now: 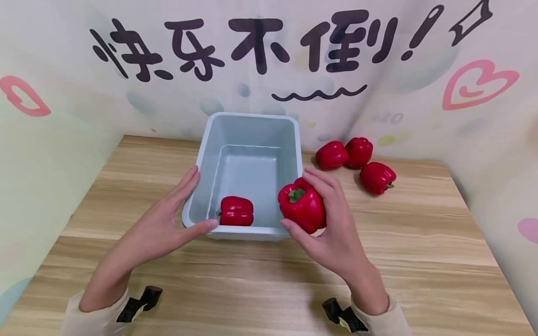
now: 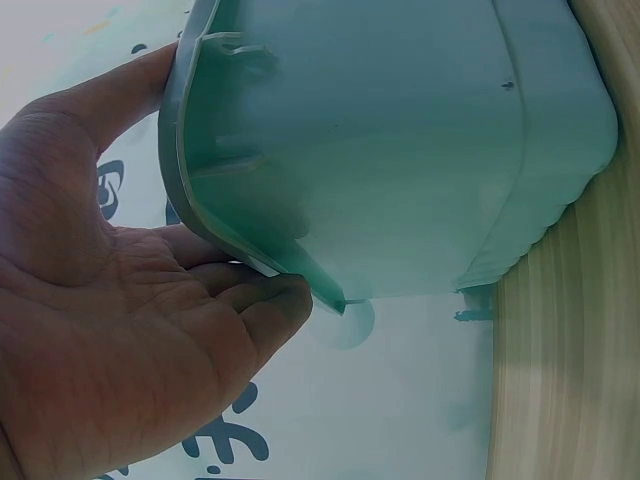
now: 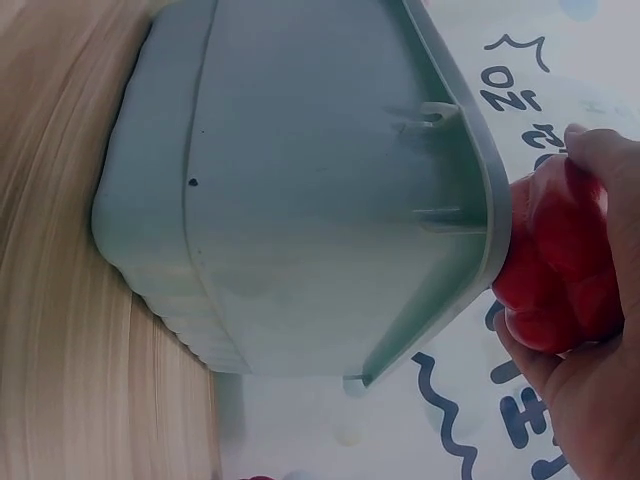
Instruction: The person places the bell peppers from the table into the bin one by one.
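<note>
A person's left hand (image 1: pixel 161 225), relaxed rather than clenched, spreads thumb and fingers across the near left corner of a pale blue bin (image 1: pixel 252 130), resting against its rim, presumably to steady it. The right hand (image 1: pixel 337 233) grasps a red bell pepper (image 1: pixel 310 211) between thumb and fingers, likely because its rounded sides suit a wide grip. The pepper is at the bin's near right corner (whether it touches the rim, I cannot tell). Inside, 1 pepper lying sideways (image 1: pixel 237 211) is near the front wall. Beyond the right hand, 3 more peppers (image 1: pixel 358 156) cluster on the wooden table (image 1: pixel 420 233); the bin's raised side stands between them and its interior. A lettered backdrop (image 1: pixel 176 105) hangs behind.
</note>
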`<action>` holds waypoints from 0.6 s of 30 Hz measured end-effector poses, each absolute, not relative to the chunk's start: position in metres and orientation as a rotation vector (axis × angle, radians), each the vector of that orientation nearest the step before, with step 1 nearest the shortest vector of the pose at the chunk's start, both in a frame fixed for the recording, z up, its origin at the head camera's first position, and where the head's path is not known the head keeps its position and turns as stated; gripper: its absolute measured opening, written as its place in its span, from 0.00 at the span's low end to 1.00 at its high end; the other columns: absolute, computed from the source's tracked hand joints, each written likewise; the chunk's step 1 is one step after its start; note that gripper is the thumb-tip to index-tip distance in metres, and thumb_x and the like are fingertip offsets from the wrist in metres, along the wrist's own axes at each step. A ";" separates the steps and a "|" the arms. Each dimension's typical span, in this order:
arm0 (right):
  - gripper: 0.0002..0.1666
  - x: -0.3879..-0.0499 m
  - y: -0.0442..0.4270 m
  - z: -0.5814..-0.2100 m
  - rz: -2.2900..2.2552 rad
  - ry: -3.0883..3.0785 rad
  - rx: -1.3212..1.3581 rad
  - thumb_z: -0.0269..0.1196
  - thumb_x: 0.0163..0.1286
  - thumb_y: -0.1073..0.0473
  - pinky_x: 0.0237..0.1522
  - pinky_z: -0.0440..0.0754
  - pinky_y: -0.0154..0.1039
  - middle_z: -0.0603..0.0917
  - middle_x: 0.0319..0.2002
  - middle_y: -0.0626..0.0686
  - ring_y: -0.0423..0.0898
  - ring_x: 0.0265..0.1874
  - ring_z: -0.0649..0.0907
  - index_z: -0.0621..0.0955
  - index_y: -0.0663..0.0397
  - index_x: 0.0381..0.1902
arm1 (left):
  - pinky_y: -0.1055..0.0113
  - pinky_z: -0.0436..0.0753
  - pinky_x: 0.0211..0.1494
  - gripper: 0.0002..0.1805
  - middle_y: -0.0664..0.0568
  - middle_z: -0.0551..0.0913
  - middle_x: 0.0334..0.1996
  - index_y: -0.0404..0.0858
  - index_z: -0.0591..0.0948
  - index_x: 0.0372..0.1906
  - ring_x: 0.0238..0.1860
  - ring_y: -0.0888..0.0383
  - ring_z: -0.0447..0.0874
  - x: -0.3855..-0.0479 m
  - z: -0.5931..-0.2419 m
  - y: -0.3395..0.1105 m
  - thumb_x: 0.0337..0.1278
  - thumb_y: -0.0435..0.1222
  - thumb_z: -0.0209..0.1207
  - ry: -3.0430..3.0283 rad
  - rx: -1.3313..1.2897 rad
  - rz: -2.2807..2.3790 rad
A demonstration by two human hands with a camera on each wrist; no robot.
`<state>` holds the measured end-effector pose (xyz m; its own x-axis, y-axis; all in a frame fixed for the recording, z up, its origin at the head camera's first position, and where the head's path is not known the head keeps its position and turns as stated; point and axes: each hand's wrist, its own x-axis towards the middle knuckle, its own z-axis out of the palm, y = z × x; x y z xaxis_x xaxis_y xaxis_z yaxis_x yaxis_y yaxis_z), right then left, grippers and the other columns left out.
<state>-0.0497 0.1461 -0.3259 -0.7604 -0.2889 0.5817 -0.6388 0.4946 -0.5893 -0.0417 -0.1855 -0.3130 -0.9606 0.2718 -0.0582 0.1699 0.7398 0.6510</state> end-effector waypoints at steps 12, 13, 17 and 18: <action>0.63 -0.051 0.146 -0.328 1.148 -2.327 0.804 0.86 0.46 0.61 0.56 0.91 0.51 0.74 0.74 0.58 0.51 0.72 0.77 0.68 0.56 0.79 | 0.23 0.64 0.75 0.59 0.58 0.40 0.89 0.48 0.46 0.88 0.87 0.38 0.47 -0.041 -0.314 -0.186 0.63 0.59 0.69 2.783 0.357 1.029; 0.63 -0.051 0.145 -0.328 1.148 -2.326 0.808 0.86 0.46 0.61 0.56 0.91 0.51 0.74 0.74 0.58 0.51 0.71 0.77 0.68 0.57 0.79 | 0.23 0.64 0.75 0.59 0.58 0.40 0.89 0.49 0.46 0.88 0.87 0.38 0.47 -0.041 -0.314 -0.186 0.63 0.59 0.69 2.780 0.354 1.032; 0.63 -0.051 0.146 -0.328 1.159 -2.326 0.812 0.86 0.47 0.61 0.58 0.90 0.49 0.74 0.75 0.58 0.52 0.72 0.77 0.68 0.58 0.79 | 0.23 0.65 0.75 0.59 0.58 0.40 0.88 0.49 0.46 0.87 0.87 0.37 0.48 -0.041 -0.314 -0.186 0.63 0.59 0.69 2.780 0.354 1.027; 0.63 -0.051 0.146 -0.328 1.163 -2.328 0.810 0.86 0.46 0.61 0.58 0.90 0.48 0.73 0.76 0.58 0.52 0.72 0.76 0.68 0.57 0.79 | 0.23 0.65 0.75 0.59 0.58 0.40 0.88 0.49 0.46 0.87 0.87 0.38 0.48 -0.042 -0.314 -0.185 0.63 0.59 0.69 2.779 0.354 1.027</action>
